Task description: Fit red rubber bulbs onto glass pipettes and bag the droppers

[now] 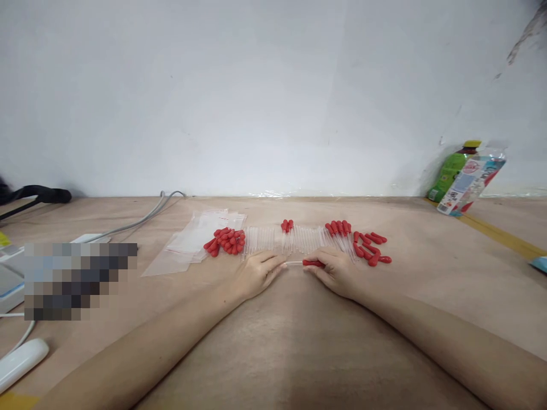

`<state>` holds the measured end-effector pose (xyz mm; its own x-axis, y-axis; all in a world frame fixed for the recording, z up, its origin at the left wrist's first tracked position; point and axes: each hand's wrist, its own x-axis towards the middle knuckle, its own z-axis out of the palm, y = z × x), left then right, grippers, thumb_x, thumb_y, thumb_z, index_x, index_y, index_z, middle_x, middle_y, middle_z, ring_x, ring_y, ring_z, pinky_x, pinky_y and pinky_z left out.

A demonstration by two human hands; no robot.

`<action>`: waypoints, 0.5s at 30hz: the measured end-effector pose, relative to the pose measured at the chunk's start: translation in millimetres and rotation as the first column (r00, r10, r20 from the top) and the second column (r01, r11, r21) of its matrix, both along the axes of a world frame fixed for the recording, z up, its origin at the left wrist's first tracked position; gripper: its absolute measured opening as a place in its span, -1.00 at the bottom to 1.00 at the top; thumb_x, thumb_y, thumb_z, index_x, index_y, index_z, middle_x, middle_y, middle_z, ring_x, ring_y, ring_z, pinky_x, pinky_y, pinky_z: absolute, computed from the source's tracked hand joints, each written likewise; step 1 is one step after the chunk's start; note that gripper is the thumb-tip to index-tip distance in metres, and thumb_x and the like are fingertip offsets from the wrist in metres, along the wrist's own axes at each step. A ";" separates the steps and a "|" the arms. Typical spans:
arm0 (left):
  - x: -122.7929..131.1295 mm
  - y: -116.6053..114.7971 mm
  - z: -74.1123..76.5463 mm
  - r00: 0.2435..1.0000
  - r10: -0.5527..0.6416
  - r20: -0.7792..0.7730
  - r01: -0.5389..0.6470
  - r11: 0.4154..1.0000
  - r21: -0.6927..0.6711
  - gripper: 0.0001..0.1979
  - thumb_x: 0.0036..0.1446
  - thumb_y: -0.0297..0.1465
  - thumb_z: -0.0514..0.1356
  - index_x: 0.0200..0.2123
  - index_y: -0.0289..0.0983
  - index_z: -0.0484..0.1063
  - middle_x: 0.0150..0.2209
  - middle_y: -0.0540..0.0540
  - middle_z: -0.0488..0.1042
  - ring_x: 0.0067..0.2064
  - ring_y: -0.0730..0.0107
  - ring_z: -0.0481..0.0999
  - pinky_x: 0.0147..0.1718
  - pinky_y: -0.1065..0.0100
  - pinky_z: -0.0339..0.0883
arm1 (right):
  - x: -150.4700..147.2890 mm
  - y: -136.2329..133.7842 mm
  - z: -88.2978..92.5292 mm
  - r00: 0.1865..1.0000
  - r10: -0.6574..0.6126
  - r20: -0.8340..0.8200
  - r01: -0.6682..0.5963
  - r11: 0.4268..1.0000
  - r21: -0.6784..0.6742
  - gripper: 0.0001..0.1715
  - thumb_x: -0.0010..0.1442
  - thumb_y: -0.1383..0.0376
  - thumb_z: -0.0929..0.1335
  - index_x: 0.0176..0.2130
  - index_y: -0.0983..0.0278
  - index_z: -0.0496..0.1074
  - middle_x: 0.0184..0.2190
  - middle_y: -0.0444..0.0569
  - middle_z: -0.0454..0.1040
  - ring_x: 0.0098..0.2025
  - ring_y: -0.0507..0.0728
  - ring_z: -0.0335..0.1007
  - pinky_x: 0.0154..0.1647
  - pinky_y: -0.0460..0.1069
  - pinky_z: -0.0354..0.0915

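Note:
My left hand pinches one end of a clear dropper tube just above the table's surface. At the tube's other end is a red rubber bulb, gripped between the thumb and fingers of my right hand. Bulb and tube meet in line; how deep the tube sits inside cannot be seen. Behind my hands lie rows of clear tubes. Two droppers with red bulbs rest mid-row, and several more bulbed droppers lie to the right. Loose red bulbs are heaped at left, others scattered at right.
Clear zip bags are spread left of the bulb heap. Two bottles, one green and one clear with a label, lean by the wall at far right. A grey cable and white devices occupy the left side.

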<state>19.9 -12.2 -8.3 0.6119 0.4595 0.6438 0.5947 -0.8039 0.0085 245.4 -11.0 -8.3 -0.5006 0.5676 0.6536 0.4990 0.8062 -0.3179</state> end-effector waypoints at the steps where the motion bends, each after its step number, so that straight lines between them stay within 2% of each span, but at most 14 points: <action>1: 0.1 -0.1 0.2 1.000 0.005 -0.003 -0.005 1.000 -0.009 -0.81 0.17 -0.40 0.04 -0.20 -0.29 0.39 -0.35 -0.08 0.47 -0.33 0.43 0.44 -0.33 0.40 0.34 | 0.1 -0.5 -0.2 1.000 0.000 -0.004 0.000 1.000 -0.016 -0.87 0.15 0.29 0.26 -0.31 0.27 0.38 -0.43 -0.06 0.44 -0.38 0.04 0.33 -0.37 -0.04 0.27; 10: 1.1 0.0 -3.1 0.999 -0.047 -0.018 0.047 0.999 -0.006 -0.81 0.18 -0.39 0.02 -0.25 -0.30 0.41 -0.42 -0.08 0.45 -0.38 0.45 0.43 -0.37 0.42 0.32 | -0.8 1.7 -6.9 0.997 0.069 0.037 -0.068 0.998 -0.014 -0.87 0.16 0.29 0.25 -0.31 0.26 0.36 -0.41 -0.06 0.41 -0.38 0.04 0.30 -0.38 -0.07 0.24; 15: 3.6 -1.0 -2.7 0.998 -0.061 -0.023 0.061 0.998 0.006 -0.79 0.19 -0.38 0.00 -0.27 -0.29 0.42 -0.43 -0.07 0.44 -0.39 0.46 0.43 -0.39 0.43 0.32 | -2.7 0.3 -3.9 0.996 0.074 0.048 -0.074 0.997 0.015 -0.86 0.17 0.28 0.23 -0.32 0.27 0.35 -0.45 -0.06 0.39 -0.41 0.03 0.29 -0.41 -0.08 0.24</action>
<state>23.5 -13.2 -10.9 0.6532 0.4164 0.6324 0.5443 -0.8388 -0.0099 242.7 -10.7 -12.2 -0.5716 0.5171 0.6371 0.4520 0.8464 -0.2815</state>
